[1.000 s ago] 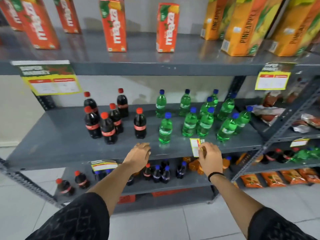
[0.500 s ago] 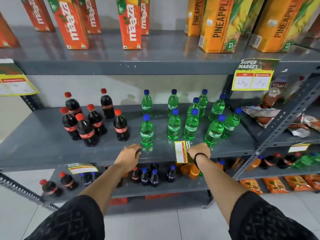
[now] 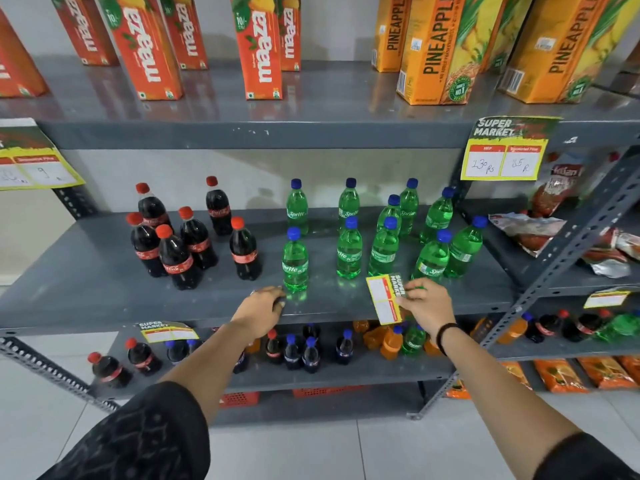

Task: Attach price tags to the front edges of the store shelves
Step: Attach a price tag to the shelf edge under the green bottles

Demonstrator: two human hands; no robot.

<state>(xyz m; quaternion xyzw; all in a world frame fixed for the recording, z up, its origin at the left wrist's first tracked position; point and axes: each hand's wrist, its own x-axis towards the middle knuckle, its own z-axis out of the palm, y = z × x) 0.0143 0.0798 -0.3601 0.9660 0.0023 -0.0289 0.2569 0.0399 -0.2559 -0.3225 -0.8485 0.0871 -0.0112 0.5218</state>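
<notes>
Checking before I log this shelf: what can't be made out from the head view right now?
- Price tag in the right hand: its boxes look blank; too small to be sure.
- Left hand: fingertips curl over the middle shelf edge, contents hidden.
- Far-left tag: cut by the frame, figures blurred.

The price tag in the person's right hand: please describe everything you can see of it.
The price tag is a small paper or card slip, yellow-bordered, with two blank white boxes under red headers and a dark green strip printed "SUPER MARKET". It is turned sideways, with the green strip towards the right hand, whose fingertips pinch that end. It hangs over the front edge of the middle shelf, just before the green Sprite bottles. Whether it is already stuck on cannot be told.
</notes>
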